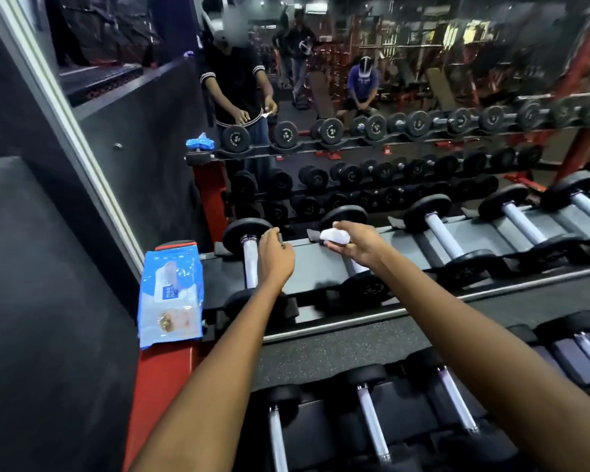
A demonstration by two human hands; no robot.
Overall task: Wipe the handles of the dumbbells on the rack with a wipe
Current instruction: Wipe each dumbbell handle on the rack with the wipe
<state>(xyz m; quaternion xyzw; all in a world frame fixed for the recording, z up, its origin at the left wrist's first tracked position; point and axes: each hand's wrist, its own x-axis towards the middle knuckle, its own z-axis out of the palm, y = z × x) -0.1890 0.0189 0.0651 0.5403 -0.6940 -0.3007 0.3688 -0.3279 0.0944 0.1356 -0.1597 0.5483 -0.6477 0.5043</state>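
A tiered dumbbell rack (307, 260) runs from lower left to upper right in front of a wall mirror. My right hand (353, 241) holds a crumpled white wipe (336, 236) over the handle of the second dumbbell (356, 267) on the top tier. My left hand (275, 257) hovers with loosely curled fingers beside the chrome handle of the leftmost dumbbell (251, 264), next to its far black head; I cannot tell whether it touches it.
A blue pack of wipes (171, 298) lies on the rack's red left end. More dumbbells (440, 233) fill the top tier to the right, and a lower tier (372, 420) lies near me. The mirror (321, 97) shows other people and gym equipment.
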